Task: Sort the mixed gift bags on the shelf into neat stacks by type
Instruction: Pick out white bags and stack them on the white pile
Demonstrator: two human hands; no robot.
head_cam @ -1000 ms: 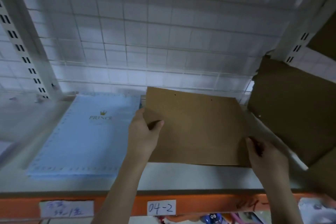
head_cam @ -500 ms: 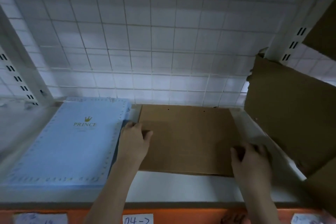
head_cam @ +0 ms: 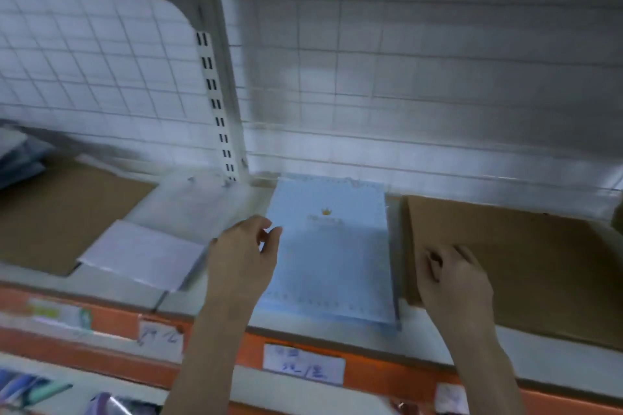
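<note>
Roughly midway: flat brown kraft-paper bags (head_cam: 526, 259) lie stacked right of the pale blue crown-printed bag stack (head_cam: 332, 246), right hand (head_cam: 453, 274) resting curled there, left hand (head_cam: 241, 253) loose, empty; white bags (head_cam: 141, 254) left look unsorted.

I see a dim, bluish picture with strong motion blur; the wire grid (head_cam: 421, 77) is smeared, labels (head_cam: 303, 368) are unreadable, and lines bend at the edges.

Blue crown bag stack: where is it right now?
Head view, centre of the shelf: the blue crown bag stack lies flat between the white bags on its left and the brown kraft bags on its right.
</note>
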